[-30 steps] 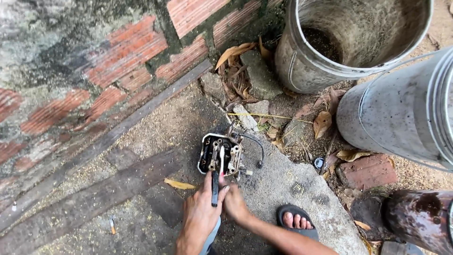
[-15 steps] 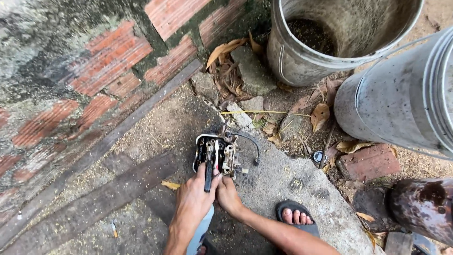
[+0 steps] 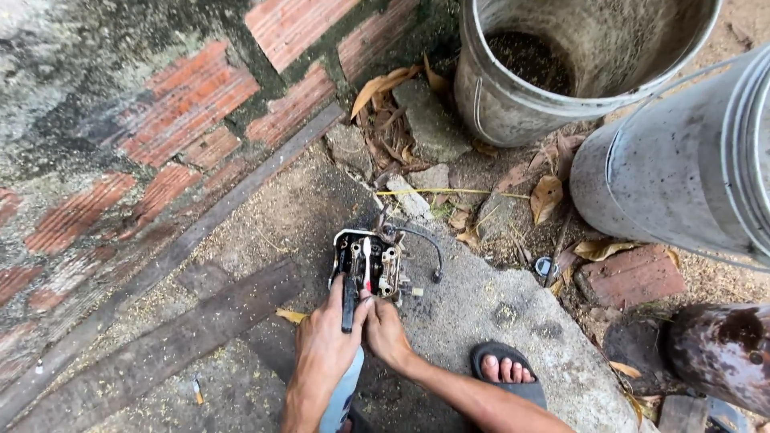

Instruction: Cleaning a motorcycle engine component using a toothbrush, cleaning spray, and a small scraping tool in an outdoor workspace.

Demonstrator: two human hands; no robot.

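My left hand (image 3: 325, 341) grips the black-handled brush (image 3: 353, 297) and scrubs inside the small engine part (image 3: 367, 265) on the concrete slab (image 3: 489, 309), my right hand (image 3: 385, 329) pinching its six o'clock edge; next, work deeper.
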